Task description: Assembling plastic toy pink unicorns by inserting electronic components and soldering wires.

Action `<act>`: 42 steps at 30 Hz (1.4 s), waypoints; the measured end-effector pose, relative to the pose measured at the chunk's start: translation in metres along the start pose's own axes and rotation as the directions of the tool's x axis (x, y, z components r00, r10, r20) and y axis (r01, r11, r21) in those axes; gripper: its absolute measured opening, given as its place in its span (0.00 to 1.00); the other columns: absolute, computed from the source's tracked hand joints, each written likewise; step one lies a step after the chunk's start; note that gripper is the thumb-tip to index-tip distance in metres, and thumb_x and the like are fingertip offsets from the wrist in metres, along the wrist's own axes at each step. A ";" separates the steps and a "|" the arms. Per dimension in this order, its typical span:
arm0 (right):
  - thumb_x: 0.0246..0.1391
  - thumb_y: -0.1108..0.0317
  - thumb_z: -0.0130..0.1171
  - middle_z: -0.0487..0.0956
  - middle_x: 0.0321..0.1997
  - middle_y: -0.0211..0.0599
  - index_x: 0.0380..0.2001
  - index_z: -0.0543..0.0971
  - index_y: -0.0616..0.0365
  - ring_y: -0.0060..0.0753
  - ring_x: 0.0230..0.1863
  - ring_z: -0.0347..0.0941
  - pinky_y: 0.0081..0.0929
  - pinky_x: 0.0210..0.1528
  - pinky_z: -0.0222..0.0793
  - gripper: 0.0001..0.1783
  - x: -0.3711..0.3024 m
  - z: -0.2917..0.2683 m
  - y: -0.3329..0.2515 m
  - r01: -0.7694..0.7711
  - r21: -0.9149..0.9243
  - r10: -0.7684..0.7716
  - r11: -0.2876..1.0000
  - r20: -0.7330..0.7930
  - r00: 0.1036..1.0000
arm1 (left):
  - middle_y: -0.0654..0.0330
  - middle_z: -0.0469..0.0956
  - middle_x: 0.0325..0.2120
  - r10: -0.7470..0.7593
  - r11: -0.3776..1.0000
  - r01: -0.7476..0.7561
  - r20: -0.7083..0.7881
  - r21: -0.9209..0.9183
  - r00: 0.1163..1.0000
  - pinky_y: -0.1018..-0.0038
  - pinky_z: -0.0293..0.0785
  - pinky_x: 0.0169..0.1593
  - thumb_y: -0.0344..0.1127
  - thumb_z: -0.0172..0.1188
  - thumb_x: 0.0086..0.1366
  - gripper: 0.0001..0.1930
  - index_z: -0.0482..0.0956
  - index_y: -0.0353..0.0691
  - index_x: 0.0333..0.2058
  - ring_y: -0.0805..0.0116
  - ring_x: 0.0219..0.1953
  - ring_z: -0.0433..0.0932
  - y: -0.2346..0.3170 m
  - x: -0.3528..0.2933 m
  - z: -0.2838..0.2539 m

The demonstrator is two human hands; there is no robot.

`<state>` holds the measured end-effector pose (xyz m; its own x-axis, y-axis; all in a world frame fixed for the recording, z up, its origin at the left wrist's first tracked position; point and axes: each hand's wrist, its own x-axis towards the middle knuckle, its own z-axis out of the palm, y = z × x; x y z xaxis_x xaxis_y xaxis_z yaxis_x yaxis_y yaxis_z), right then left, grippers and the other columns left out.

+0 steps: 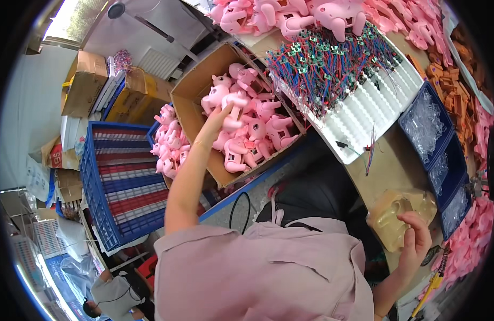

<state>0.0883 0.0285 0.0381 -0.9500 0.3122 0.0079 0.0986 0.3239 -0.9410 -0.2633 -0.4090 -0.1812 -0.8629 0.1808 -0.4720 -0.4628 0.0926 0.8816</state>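
**Gripping a toy (236, 100) at the box (187, 109)**

And it's the left hand (220, 115) doing the work, closed around that pink toy on top of the heap in the cardboard box! Looks like a pick-up or a set-down; one frame can't settle which. Either way, the next move calls for a sure grip and a clear path past the other toys (255, 128), packed tight all round. Over on the tabletop (388, 166), the right hand (415, 238) is empty, fingers loosely curled and apart, poised at the yellowish mould (383, 227); touching it or just above, can't tell. Out of sight: the toy's underside, some left fingertips, the box's lower layers. The clear pieces (423, 125) in the blue bins blur together, and dark rim cuts off the far-right pink parts (474, 241).
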 end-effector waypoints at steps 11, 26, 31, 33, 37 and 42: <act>0.53 0.75 0.49 0.78 0.39 0.41 0.37 0.77 0.67 0.34 0.46 0.72 0.27 0.53 0.64 0.10 -0.037 -0.014 0.023 -0.355 -0.059 0.342 0.933 -0.168 0.925 | 0.52 0.70 0.54 -0.098 0.931 0.054 0.103 0.362 0.990 0.75 0.61 0.59 0.55 0.55 0.62 0.36 0.63 0.30 0.59 0.65 0.57 0.67 -0.038 0.052 0.011; 0.51 0.70 0.57 0.80 0.37 0.41 0.33 0.79 0.62 0.38 0.40 0.75 0.30 0.44 0.68 0.07 -0.025 -0.005 0.031 -0.183 -0.434 0.130 0.882 -0.148 0.980 | 0.49 0.79 0.37 0.576 0.074 -0.073 0.017 0.995 0.817 0.61 0.72 0.37 0.52 0.55 0.58 0.23 0.77 0.43 0.47 0.51 0.33 0.76 0.029 0.020 0.098; 0.54 0.67 0.58 0.79 0.34 0.40 0.32 0.80 0.61 0.38 0.38 0.76 0.29 0.40 0.70 0.08 -0.046 -0.025 0.026 -0.161 -0.277 0.088 0.947 -0.258 0.962 | 0.42 0.69 0.51 0.845 -0.190 0.241 0.034 0.952 0.533 0.53 0.67 0.53 0.56 0.45 0.67 0.28 0.66 0.43 0.58 0.41 0.50 0.69 -0.059 0.062 -0.003; 0.54 0.67 0.58 0.80 0.33 0.39 0.32 0.80 0.61 0.34 0.36 0.76 0.28 0.39 0.70 0.08 -0.054 -0.037 0.039 -0.198 -0.157 0.130 0.968 -0.363 0.923 | 0.41 0.67 0.53 0.862 -0.360 0.185 0.251 0.914 0.441 0.52 0.68 0.53 0.55 0.45 0.68 0.28 0.63 0.45 0.60 0.44 0.52 0.69 -0.063 0.083 -0.008; 0.55 0.68 0.56 0.79 0.27 0.33 0.29 0.80 0.64 0.20 0.31 0.73 0.23 0.36 0.69 0.10 -0.019 -0.112 0.082 -0.189 -0.015 0.113 0.982 -0.753 0.648 | 0.42 0.68 0.53 0.824 -0.472 0.269 0.312 0.839 0.473 0.53 0.69 0.52 0.53 0.45 0.69 0.27 0.61 0.44 0.60 0.45 0.53 0.69 -0.065 0.082 0.024; 0.51 0.59 0.54 0.80 0.23 0.43 0.28 0.81 0.64 0.29 0.26 0.76 0.30 0.32 0.69 0.17 0.081 -0.304 0.133 -0.444 -0.423 -0.141 0.790 -0.830 0.540 | 0.45 0.71 0.48 0.871 -0.184 0.082 0.124 0.980 0.476 0.62 0.72 0.51 0.44 0.51 0.68 0.22 0.66 0.37 0.55 0.50 0.50 0.72 0.007 0.062 -0.009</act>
<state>0.1146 0.3679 0.0164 -0.2809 0.8641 0.4177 0.6250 0.4950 -0.6037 -0.3222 -0.4063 -0.2046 -0.7883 0.2879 0.5437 0.2135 0.9568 -0.1971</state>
